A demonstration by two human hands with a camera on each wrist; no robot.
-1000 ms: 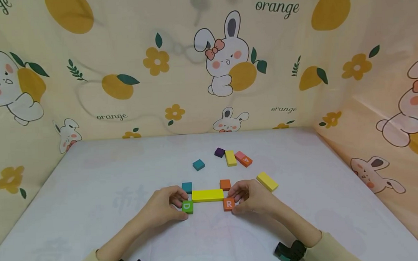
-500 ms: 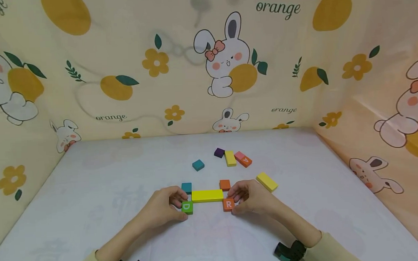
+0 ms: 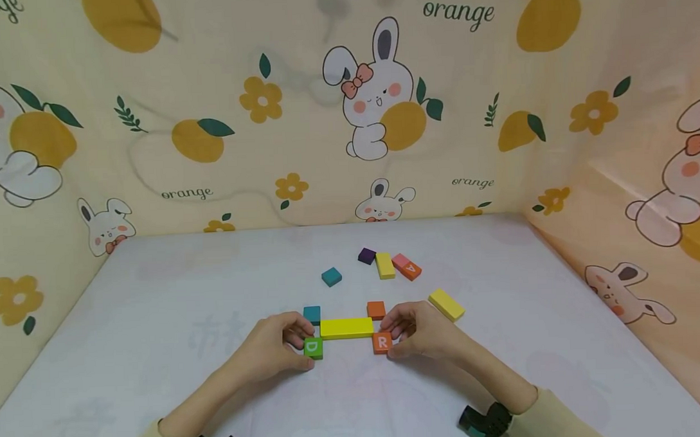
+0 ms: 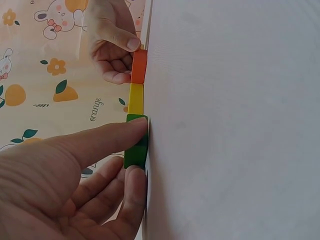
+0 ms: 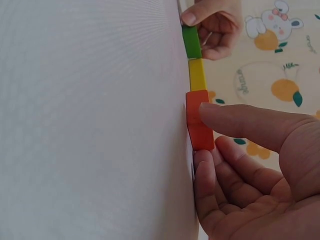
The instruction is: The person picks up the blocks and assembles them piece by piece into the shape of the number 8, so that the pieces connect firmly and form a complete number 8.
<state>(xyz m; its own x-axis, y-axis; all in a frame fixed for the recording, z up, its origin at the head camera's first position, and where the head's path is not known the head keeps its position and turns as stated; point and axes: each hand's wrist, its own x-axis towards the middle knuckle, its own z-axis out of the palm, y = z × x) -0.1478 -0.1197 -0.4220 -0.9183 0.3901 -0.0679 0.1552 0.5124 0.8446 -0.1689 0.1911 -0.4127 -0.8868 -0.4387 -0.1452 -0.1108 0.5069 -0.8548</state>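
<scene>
In the head view my left hand [image 3: 278,343] pinches a green block [image 3: 313,348] marked D. My right hand [image 3: 424,330] has its thumb and fingers on an orange block [image 3: 381,343] marked R. Between the hands lies a long yellow block [image 3: 346,328]. A teal block [image 3: 311,314] sits at its far left corner, a plain orange block [image 3: 376,309] at its far right. Both wrist views show a thumb on the near face of the green block [image 4: 136,142] and of the orange block [image 5: 200,120], with fingers at their outer sides.
Farther back on the white table [image 3: 202,288] lie a loose teal block [image 3: 331,277], a purple block [image 3: 367,256], a yellow block [image 3: 385,265], and a pink and orange pair [image 3: 407,266]. Another yellow block [image 3: 446,304] lies just beyond my right hand. A printed cloth wall [image 3: 301,143] stands behind.
Hands and blocks hold the same arrangement throughout; only the head view shifts very slightly.
</scene>
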